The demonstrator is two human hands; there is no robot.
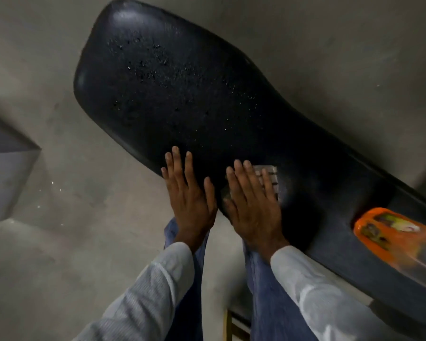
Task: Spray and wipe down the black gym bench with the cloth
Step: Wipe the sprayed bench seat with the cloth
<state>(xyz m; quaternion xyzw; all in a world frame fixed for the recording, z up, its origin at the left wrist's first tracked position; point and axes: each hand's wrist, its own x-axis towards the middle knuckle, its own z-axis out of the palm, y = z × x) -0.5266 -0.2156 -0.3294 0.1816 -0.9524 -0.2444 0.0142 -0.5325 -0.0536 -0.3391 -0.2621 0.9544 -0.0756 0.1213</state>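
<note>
The right hand (252, 200) is pressing the checked cloth (268, 178) flat, fingers spread, on the black gym bench (182, 94), whose droplet-covered length is stretching up-left ahead, while the left hand (188, 190) is lying open just beside it.

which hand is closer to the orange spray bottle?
Right. The right hand presses the cloth flat on the bench, on the side toward the orange spray bottle; the left hand lies beyond it.

Both arms reach forward in white sleeves (143, 289). The left hand (188, 193) lies flat, palm down, fingers spread, at the bench's (182, 99) near edge. The right hand (252, 203) presses flat beside it, fingers extended over the cloth (271, 175).
</note>
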